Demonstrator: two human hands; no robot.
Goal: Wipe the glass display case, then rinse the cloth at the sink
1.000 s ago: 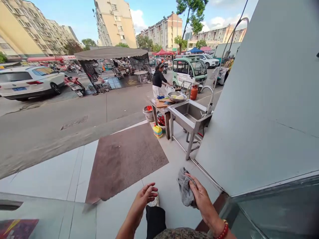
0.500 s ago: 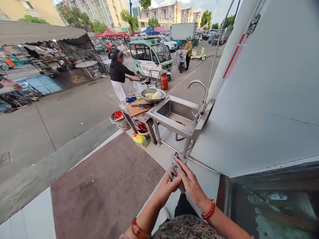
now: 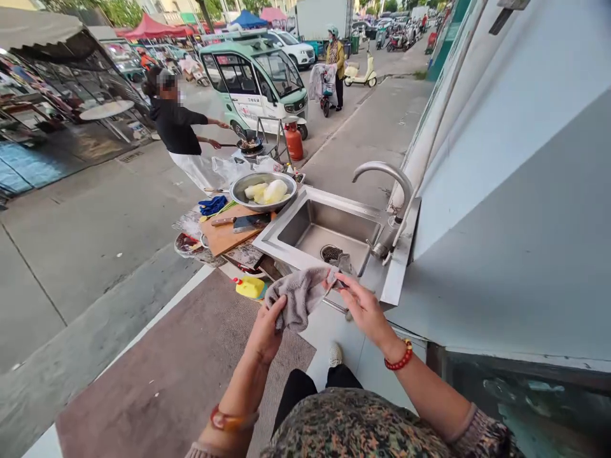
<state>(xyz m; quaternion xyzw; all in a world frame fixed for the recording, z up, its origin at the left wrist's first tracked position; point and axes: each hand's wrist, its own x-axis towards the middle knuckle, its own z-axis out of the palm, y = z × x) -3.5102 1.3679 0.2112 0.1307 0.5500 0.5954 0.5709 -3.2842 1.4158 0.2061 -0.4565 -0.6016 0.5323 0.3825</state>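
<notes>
Soft grey fabric cloth (image 3: 298,296): was held at the near side of a rectangular stainless-steel sink (image 3: 286,251). Left hand (image 3: 265,331): fingers gripped one end. Right hand (image 3: 367,312): fingertips pinched the other. Progress: taken up, apparently partly spread; folds were left unopened.

The left hand (image 3: 267,327) grips one end of a grey cloth (image 3: 298,298) between thumb and fingers while the right hand (image 3: 366,312) pinches its other end, the cloth stretched just in front of a steel sink (image 3: 346,205) with a curved tap (image 3: 389,170). Beside the sink, a worktop carries a cutting board (image 3: 229,240) with a cleaver (image 3: 251,221) lying on it, and a metal bowl (image 3: 237,193) of pale vegetables (image 3: 273,192). Farther off, a person in black (image 3: 176,127) grasps the handle of a pan (image 3: 249,145) near a red gas cylinder (image 3: 294,143), with a green-and-white vehicle (image 3: 252,83) behind.
</notes>
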